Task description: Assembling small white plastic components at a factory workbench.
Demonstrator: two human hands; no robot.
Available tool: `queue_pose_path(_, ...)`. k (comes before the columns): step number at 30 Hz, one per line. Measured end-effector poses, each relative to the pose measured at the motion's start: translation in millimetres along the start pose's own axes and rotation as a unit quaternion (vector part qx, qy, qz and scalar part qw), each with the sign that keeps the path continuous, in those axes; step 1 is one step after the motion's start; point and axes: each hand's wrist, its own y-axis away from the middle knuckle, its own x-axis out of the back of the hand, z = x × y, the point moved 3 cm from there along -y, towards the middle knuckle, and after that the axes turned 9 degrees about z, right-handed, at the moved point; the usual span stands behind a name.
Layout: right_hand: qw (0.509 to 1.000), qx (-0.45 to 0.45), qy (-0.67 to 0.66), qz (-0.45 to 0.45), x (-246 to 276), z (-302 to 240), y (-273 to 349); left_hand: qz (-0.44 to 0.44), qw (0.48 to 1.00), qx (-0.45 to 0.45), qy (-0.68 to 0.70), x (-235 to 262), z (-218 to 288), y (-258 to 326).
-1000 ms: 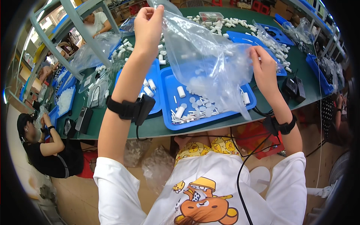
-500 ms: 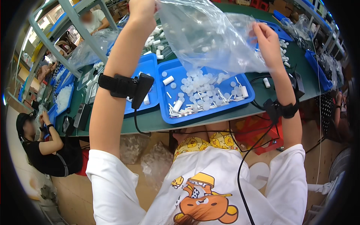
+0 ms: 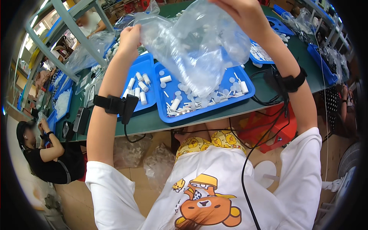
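A crumpled clear plastic bag (image 3: 168, 50) is stretched between my two hands, its lower corner hanging over the middle blue tray (image 3: 209, 113). My left hand (image 3: 131, 37) is closed on the bag's left edge. Higher up, at the top rim of the view, my right hand (image 3: 245, 14) grips the bag's upper right part; its fingertips are partly cut off. The tray holds translucent round discs (image 3: 204, 102), thin white sticks (image 3: 188, 109) and a few white cylinders (image 3: 175, 105). The bag covers the tray's far part.
Left of it, another blue tray (image 3: 152, 100) holds several white cylinders (image 3: 143, 86). Behind my right wrist stands a blue tray of white sticks (image 3: 260, 53). Black cables (image 3: 264, 100) run from my wrist straps across the table edge. A co-worker (image 3: 48, 153) sits at far left.
My left hand has come down, while my right hand has risen and moved left, now gripping the bag higher. The bag has dropped lower over the middle tray, covering more of the discs.
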Motion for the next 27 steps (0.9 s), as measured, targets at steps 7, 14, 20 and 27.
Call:
queue_pose_path(7, 0.956, 0.251, 0.131, -0.072, -30.4, -30.0, -2.8, -0.071, 0.993, 0.078, -0.043, 2.8, -48.3, -3.4)
queue_pose_path(14, 0.967, -0.195, -0.125, -0.104, -39.8, -36.8, 44.9, -0.068, 0.980, 0.182, 0.043, 7.5, -64.4, 25.3)
queue_pose_path(20, 0.872, -0.432, 0.126, -0.194, 6.1, -20.5, 129.2, -0.023, 0.957, 0.262, 0.122, 27.5, -106.5, 13.9)
queue_pose_path(27, 0.623, -0.724, -0.167, -0.245, -21.8, -38.1, 201.7, -0.032, 0.935, 0.299, 0.186, 30.4, -133.9, 3.4)
